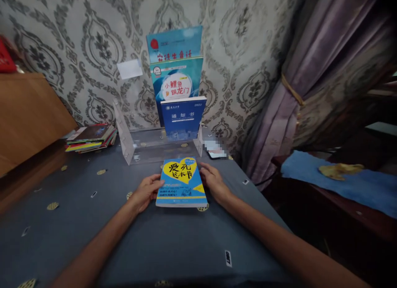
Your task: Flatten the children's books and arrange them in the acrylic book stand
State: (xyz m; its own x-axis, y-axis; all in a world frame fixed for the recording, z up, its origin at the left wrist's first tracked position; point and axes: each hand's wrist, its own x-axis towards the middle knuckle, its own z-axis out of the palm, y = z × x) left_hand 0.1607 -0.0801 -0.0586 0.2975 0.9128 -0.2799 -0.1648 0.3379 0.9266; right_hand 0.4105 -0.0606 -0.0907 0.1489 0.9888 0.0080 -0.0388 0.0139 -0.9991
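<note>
Nearest, in front of the clear stand, the yellow-and-blue book lies cover up above the dark tablecloth. It looks a light paperback, bendy and perhaps slick, best taken by both long sides. The forearms slant inward toward the stand. The left hand curls at the book's left side, thumb over the cover; the right hand bends loosely by its right side. I cannot tell whether either pinches. At the stand, a navy book stands upright before taller books.
</note>
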